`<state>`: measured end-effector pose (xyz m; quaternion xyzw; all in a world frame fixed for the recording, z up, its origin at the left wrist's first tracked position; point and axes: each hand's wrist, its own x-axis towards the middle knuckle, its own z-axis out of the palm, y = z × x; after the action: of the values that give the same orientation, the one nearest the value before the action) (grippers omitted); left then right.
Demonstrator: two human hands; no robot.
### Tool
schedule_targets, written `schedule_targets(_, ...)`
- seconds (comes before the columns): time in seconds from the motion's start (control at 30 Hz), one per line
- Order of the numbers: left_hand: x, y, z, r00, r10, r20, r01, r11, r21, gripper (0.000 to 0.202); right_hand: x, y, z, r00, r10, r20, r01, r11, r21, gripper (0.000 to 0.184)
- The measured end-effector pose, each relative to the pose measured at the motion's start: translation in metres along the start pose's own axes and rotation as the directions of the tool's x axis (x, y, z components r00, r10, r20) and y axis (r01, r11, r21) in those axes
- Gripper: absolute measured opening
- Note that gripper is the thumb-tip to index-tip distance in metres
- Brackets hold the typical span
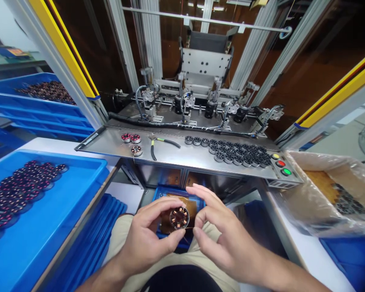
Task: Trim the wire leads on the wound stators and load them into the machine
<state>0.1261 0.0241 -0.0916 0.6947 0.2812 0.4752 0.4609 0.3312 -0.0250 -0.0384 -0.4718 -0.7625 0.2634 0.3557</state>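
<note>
The left hand (147, 235) has its grip clamped on a round black stator wound with copper coils (179, 217), held upright above the lap. The right hand (228, 239) sits just beside it, its grip pinched together on a thin copper wire (188, 228). Ahead of the grip, a steel tabletop (182, 158) carries green-handled pliers (167, 141); to the left, a blue plastic tray (63, 190) holds wound stators (18, 194).
</note>
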Motion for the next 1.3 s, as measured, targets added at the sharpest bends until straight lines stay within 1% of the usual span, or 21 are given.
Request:
schedule_targets(0.07,-0.002,-0.001,-0.003,0.999,0.033,0.0,-0.033,0.998,0.061,0.049,0.001,-0.002,-0.011,0.995,0.062,0.074,-0.063,0.998,0.015,0.009)
schedule_targets(0.17,-0.003,-0.001,-0.005,1.0,0.019,0.017,-0.02,0.998,0.058,0.048,0.006,-0.005,-0.024,0.993,0.096,0.063,-0.103,0.988,0.118,0.005)
schedule_targets(0.23,-0.002,0.001,-0.004,0.999,0.006,0.036,-0.007,1.0,0.028,0.045,0.012,-0.008,-0.029,0.99,0.12,0.068,-0.133,0.964,0.231,0.011)
schedule_targets(0.3,-0.001,0.005,-0.003,0.998,0.002,0.056,-0.001,1.0,-0.025,0.042,0.019,-0.011,-0.03,0.969,0.181,0.169,-0.229,0.915,0.333,0.02)
schedule_targets(0.37,0.0,0.008,-0.002,0.998,-0.005,0.067,0.011,0.996,-0.087,0.038,0.023,-0.011,-0.028,0.925,0.237,0.296,-0.345,0.851,0.395,0.027)
schedule_targets(0.47,0.002,0.013,0.0,0.997,-0.035,0.07,0.046,0.986,-0.16,0.032,0.024,-0.007,-0.019,0.888,0.27,0.372,-0.436,0.753,0.493,0.029)
schedule_targets(0.57,0.003,0.015,0.003,1.0,0.006,0.005,-0.005,0.991,-0.135,0.032,0.018,0.002,-0.003,0.862,0.307,0.403,-0.506,0.533,0.678,0.03)
schedule_targets(0.63,0.004,0.013,0.006,0.988,0.132,-0.079,-0.135,0.99,-0.035,0.036,0.012,0.009,0.013,0.857,0.316,0.407,-0.501,0.325,0.802,0.031)
schedule_targets(0.7,0.004,0.009,0.009,0.95,0.281,-0.134,-0.271,0.958,0.091,0.041,0.006,0.013,0.031,0.861,0.324,0.391,-0.45,0.129,0.884,0.032)
schedule_targets(0.77,0.004,0.005,0.01,0.91,0.385,-0.152,-0.357,0.916,0.186,0.046,0.002,0.013,0.049,0.864,0.335,0.376,-0.401,0.006,0.916,0.033)
schedule_targets(0.83,0.005,0.002,0.01,0.891,0.426,-0.158,-0.387,0.894,0.227,0.05,-0.002,0.011,0.065,0.873,0.329,0.36,-0.366,-0.047,0.93,0.033)
schedule_targets(0.93,0.006,0.003,0.009,0.904,0.389,-0.178,-0.36,0.916,0.176,0.049,-0.007,0.014,0.075,0.901,0.255,0.351,-0.353,-0.04,0.935,0.03)
schedule_targets(0.97,0.006,0.004,0.009,0.921,0.343,-0.182,-0.322,0.937,0.134,0.046,-0.008,0.017,0.072,0.907,0.224,0.355,-0.363,-0.007,0.932,0.028)
schedule_targets(1.0,0.006,0.006,0.008,0.94,0.288,-0.182,-0.276,0.957,0.085,0.042,-0.009,0.021,0.065,0.918,0.203,0.341,-0.361,0.072,0.93,0.025)
schedule_targets(1.03,0.006,0.007,0.007,0.958,0.228,-0.176,-0.226,0.974,0.033,0.04,-0.008,0.025,0.055,0.936,0.196,0.293,-0.331,0.205,0.921,0.022)
schedule_targets(1.1,0.004,0.01,0.006,0.981,0.127,-0.147,-0.138,0.988,-0.069,0.037,-0.003,0.031,0.027,0.986,0.159,0.051,-0.139,0.612,0.779,0.012)
schedule_targets(1.13,0.002,0.011,0.007,0.987,0.094,-0.132,-0.109,0.988,-0.112,0.036,0.001,0.031,0.013,0.992,0.071,-0.1,0.002,0.806,0.592,0.007)
schedule_targets(1.17,0.0,0.011,0.007,0.99,0.073,-0.118,-0.09,0.984,-0.151,0.036,0.005,0.029,-0.001,0.976,-0.079,-0.205,0.15,0.92,0.362,0.009)
schedule_targets(1.2,-0.001,0.011,0.008,0.994,0.051,-0.101,-0.07,0.98,-0.188,0.036,0.009,0.026,-0.011,0.94,-0.241,-0.243,0.281,0.949,0.146,0.014)
schedule_targets(1.23,-0.003,0.011,0.01,0.996,0.022,-0.082,-0.04,0.973,-0.225,0.036,0.013,0.021,-0.019,0.893,-0.391,-0.224,0.397,0.918,-0.022,0.02)
schedule_targets(1.3,-0.007,0.011,0.013,0.998,-0.048,-0.04,0.034,0.955,-0.293,0.037,0.019,0.012,-0.026,0.799,-0.59,-0.119,0.567,0.804,-0.181,0.023)
